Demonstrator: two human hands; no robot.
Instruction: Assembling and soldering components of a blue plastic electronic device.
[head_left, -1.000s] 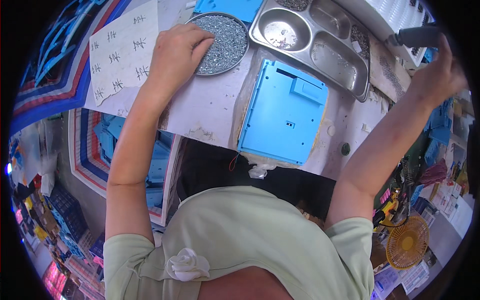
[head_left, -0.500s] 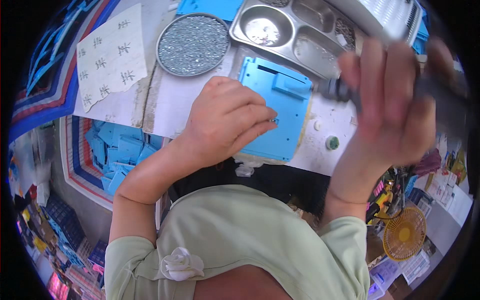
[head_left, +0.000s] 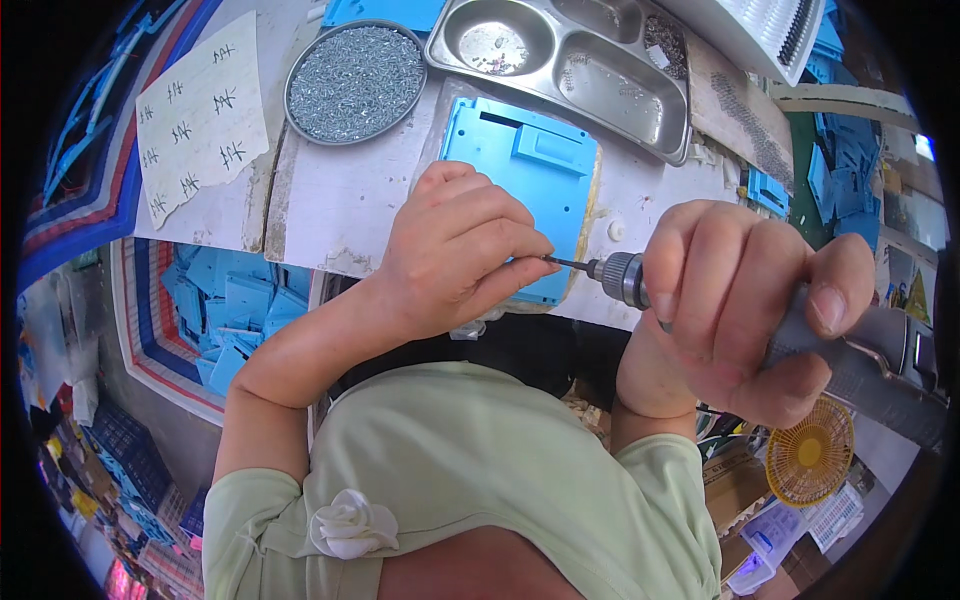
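My left hand (head_left: 458, 245) rests over the lower left part of a light-blue plastic panel (head_left: 490, 145), its thumb and fingertips pinched together. What sits in the pinch is hidden. My right hand (head_left: 735, 305) is wrapped round a dark grey power screwdriver (head_left: 860, 375), held nearly level. Its metal chuck (head_left: 622, 277) points left, and the thin bit reaches the left fingertips just above the panel. A raised rectangular block and a slot show on the panel's far side.
Beyond the panel stand a round dish (head_left: 355, 85) of small silver metal pieces and a steel compartment tray (head_left: 625, 95). A paper sheet (head_left: 205, 125) lies at left. Blue plastic parts (head_left: 235, 305) fill a striped bag below the table. A white plug-like piece (head_left: 616, 231) lies right of the panel.
The screwdriver has come down and left from its blurred, raised position, and its bit now meets my left fingertips. My left hand stays pinched. The view has shifted slightly; the small green piece is hidden.
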